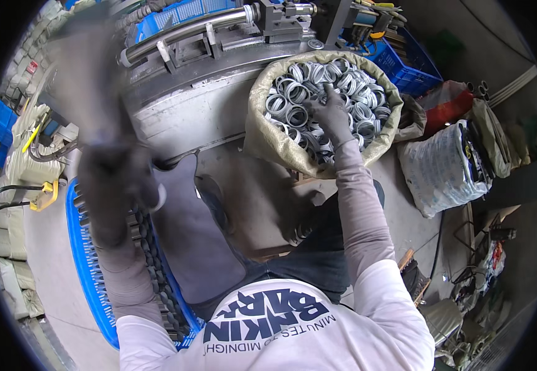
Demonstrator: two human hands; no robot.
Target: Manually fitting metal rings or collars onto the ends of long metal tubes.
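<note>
My right hand, in a dark glove, reaches into a wide burlap sack filled with several shiny metal rings. Its fingers are spread on top of the pile and no ring is lifted. My left hand, also in a dark glove, is raised at the left and blurred by motion. It is curled like a fist, and a pale curved edge of a metal ring shows at its right side. Below it stands a blue plastic crate of dark tubes.
A grey machine with a long steel rod stands behind the sack. Blue crates and a white woven bag sit at the right. My dark-trousered legs fill the middle. Sacks line the left edge, and a yellow-handled tool lies there.
</note>
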